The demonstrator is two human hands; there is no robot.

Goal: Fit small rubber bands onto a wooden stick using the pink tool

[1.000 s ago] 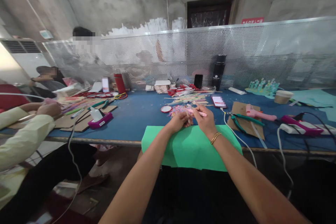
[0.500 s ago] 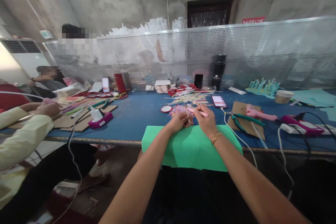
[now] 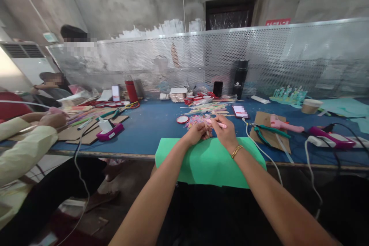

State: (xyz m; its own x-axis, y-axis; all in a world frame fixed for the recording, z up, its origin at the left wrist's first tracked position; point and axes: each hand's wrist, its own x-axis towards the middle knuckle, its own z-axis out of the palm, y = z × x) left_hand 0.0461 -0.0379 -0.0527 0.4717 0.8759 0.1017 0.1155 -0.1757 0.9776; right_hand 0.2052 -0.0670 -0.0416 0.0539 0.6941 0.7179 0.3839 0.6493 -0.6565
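My right hand (image 3: 225, 130) is closed round a slim pink pen-shaped tool (image 3: 218, 123), its tip pointing left toward my other hand. My left hand (image 3: 198, 132) has its fingers pinched together close by; a small pale piece shows at the fingertips, too small to name. Both hands hover over the near table edge, above a green sheet (image 3: 210, 163) that hangs down over my lap. Just beyond my fingers lies a heap of thin, multicoloured little strips (image 3: 193, 121). A round white disc with a red rim (image 3: 182, 119) rests left of that heap.
Thin sticks (image 3: 213, 108) and a phone (image 3: 240, 111) lie farther back. To the right are teal-handled pliers (image 3: 272, 132), a pink glue gun (image 3: 285, 125), a purple power strip (image 3: 331, 138) and a paper cup (image 3: 310, 106). A co-worker's sleeve (image 3: 31, 150) is at the left.
The pink tool has shifted slightly left and down with my right hand, its tip now nearer my left fingertips. My left hand has barely moved.
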